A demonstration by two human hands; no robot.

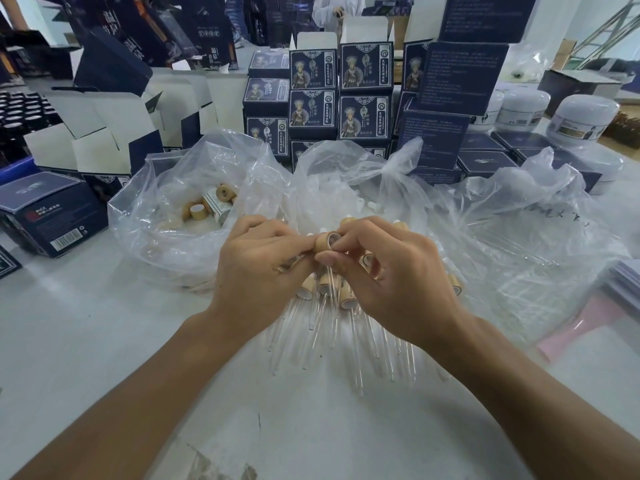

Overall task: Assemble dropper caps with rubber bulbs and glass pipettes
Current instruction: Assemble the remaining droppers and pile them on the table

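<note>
Left hand point(258, 259) and right hand point(391, 271) both pinching one wooden dropper cap point(325, 242), above finished droppers point(332, 299) on white table point(86, 341)

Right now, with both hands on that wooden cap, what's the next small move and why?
Probably push the glass tube up into the cap until it seats. The left hand and right hand both pinch the cap above the pile of finished droppers, and a tube seems to hang below it between the fingers. Whether it is already seated cannot be told.
</note>
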